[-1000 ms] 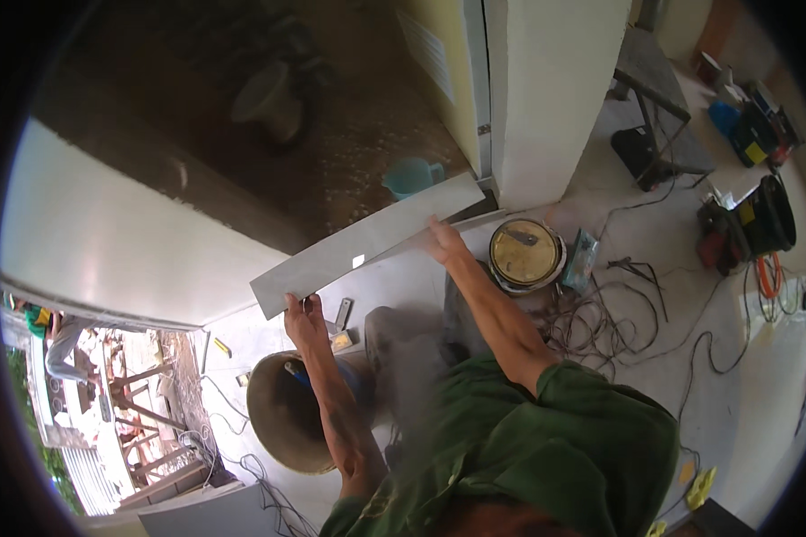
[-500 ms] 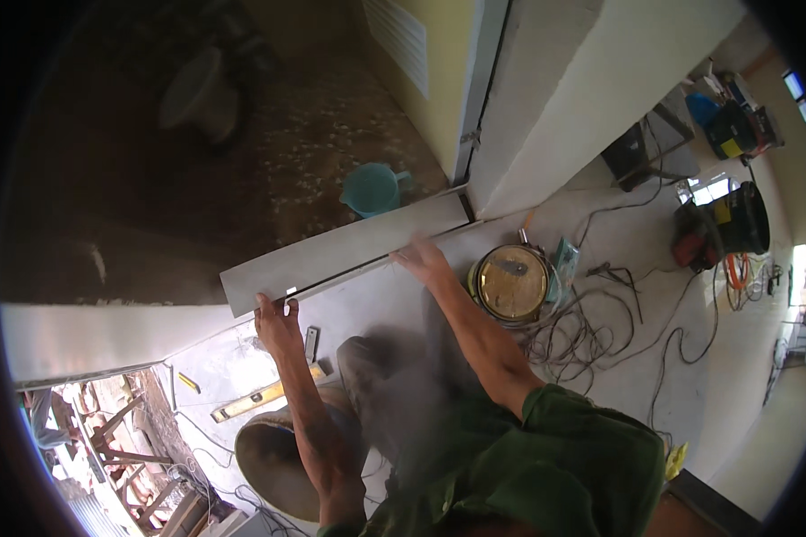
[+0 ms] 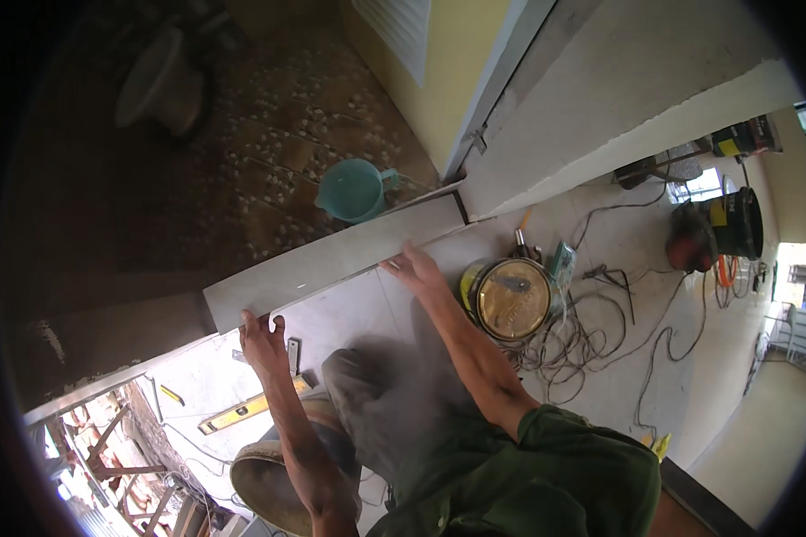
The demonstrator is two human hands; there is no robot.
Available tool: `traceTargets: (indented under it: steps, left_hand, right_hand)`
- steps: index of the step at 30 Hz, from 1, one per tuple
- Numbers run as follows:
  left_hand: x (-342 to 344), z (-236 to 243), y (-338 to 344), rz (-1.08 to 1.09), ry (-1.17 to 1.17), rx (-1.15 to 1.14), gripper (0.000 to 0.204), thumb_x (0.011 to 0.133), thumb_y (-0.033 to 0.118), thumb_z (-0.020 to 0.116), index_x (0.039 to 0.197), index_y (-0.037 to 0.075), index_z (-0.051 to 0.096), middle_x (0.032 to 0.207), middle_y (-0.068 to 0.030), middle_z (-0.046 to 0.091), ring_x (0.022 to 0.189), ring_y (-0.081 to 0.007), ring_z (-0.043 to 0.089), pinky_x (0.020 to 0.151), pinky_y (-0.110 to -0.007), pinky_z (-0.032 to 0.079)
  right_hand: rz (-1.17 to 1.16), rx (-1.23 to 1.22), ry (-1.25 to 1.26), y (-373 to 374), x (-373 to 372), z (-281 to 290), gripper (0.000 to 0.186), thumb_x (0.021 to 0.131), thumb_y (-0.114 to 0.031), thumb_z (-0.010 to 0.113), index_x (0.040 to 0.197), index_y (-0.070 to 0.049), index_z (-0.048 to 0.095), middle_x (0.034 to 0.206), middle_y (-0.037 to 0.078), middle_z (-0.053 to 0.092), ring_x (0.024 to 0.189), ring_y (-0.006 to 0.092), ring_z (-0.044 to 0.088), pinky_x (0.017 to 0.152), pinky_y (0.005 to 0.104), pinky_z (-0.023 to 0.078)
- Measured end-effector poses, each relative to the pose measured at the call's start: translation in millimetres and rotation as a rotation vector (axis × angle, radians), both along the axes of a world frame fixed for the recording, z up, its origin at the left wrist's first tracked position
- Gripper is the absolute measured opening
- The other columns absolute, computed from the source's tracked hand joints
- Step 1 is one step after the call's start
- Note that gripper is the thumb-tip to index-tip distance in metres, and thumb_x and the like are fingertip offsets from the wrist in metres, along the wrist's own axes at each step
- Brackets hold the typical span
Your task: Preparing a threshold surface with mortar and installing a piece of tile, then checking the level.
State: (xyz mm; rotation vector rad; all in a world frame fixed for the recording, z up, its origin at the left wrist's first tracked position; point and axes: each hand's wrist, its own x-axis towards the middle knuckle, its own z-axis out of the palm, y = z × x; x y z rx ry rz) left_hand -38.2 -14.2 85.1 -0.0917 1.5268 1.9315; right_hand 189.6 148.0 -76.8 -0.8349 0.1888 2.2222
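Note:
A long grey tile strip (image 3: pixel 331 255) lies across the doorway sill, its right end by the door frame with a dark gap there. My left hand (image 3: pixel 261 345) holds the near edge at the strip's left end, thumb and fingers curled against it. Farther right, my right hand (image 3: pixel 414 270) grips the same near edge, fingertips partly hidden at the border. Just beyond the strip, a teal plastic dipper (image 3: pixel 353 191) stands on the pebble-patterned floor.
A yellow spirit level (image 3: pixel 251 410) and a bucket (image 3: pixel 282 470) are by my left arm. Right of my right arm stand a lidded paint pail (image 3: pixel 512 300) and coiled cables (image 3: pixel 564 358). A toilet bowl (image 3: pixel 161 85) sits in the dark room beyond.
The dark gap along the strip's near edge has mostly closed as the strip settled lower. My right hand has shifted slightly left along the edge; both hands stay on it.

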Motion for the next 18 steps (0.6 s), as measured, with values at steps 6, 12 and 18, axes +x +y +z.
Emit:
traceTargets:
  steps: [6, 12, 18]
  left_hand:
    - [-1, -19, -1, -0.041, -0.054, 0.036, 0.024, 0.093, 0.027, 0.056, 0.104, 0.007, 0.048, 0.095, -0.0039, 0.058, 0.086, -0.0143, 0.054, 0.067, -0.033, 0.044]
    - [-3, -31, -6, -0.026, -0.105, 0.000, 0.021, 0.094, 0.026, 0.054, 0.104, 0.008, 0.048, 0.098, -0.0042, 0.058, 0.088, -0.0148, 0.054, 0.067, -0.033, 0.044]
    - [-24, -69, -28, -0.089, 0.000, -0.052, 0.046, 0.077, 0.017, 0.068, 0.112, -0.003, 0.047, 0.087, -0.0150, 0.067, 0.079, -0.0282, 0.062, 0.073, -0.036, 0.049]
  right_hand:
    - [-0.031, -0.003, 0.004, 3, 4, -5, 0.014, 0.095, -0.022, 0.051, 0.102, -0.010, 0.050, 0.109, 0.007, 0.055, 0.104, 0.0258, 0.054, 0.100, 0.0603, 0.036]
    - [-0.058, -0.060, -0.055, 2, 4, 1, 0.021, 0.094, -0.023, 0.054, 0.107, -0.008, 0.049, 0.113, 0.008, 0.055, 0.113, 0.0292, 0.051, 0.102, 0.0606, 0.033]
    - [-0.057, -0.022, -0.053, 0, 7, -26, 0.019, 0.094, -0.018, 0.052, 0.109, -0.006, 0.049, 0.108, 0.008, 0.057, 0.110, 0.0278, 0.053, 0.102, 0.0599, 0.034]
